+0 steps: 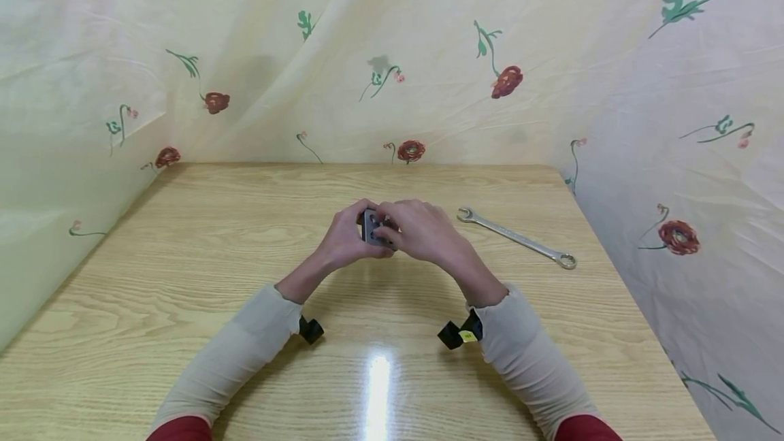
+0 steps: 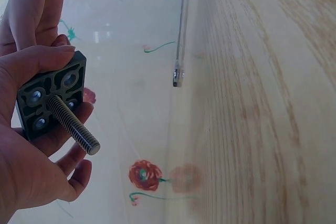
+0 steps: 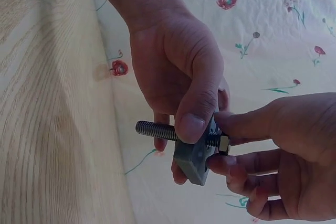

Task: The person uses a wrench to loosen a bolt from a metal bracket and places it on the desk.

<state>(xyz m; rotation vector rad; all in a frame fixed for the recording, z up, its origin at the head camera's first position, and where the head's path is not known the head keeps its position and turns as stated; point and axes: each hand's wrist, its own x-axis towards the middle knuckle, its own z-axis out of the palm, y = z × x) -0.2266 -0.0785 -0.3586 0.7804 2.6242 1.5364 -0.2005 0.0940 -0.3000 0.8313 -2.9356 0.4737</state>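
Note:
A dark grey square plate (image 1: 367, 229) with holes near its corners is up off the table between the two hands. Through its middle runs a threaded bolt (image 2: 76, 128); the long thread sticks out on one face and its hex head (image 3: 224, 144) stands a little off the other. My left hand (image 1: 344, 235) grips the plate by its edges, thumb on one side and fingers on the other. With thumb and fingertips, my right hand (image 1: 429, 230) pinches the bolt close to its hex head.
A silver combination wrench (image 1: 514, 235) lies on the wooden table (image 1: 214, 237), to the right of the hands. Behind the table and along both sides hangs a flowered cloth (image 1: 257, 39). Small black devices (image 1: 311, 330) are strapped at the wrists.

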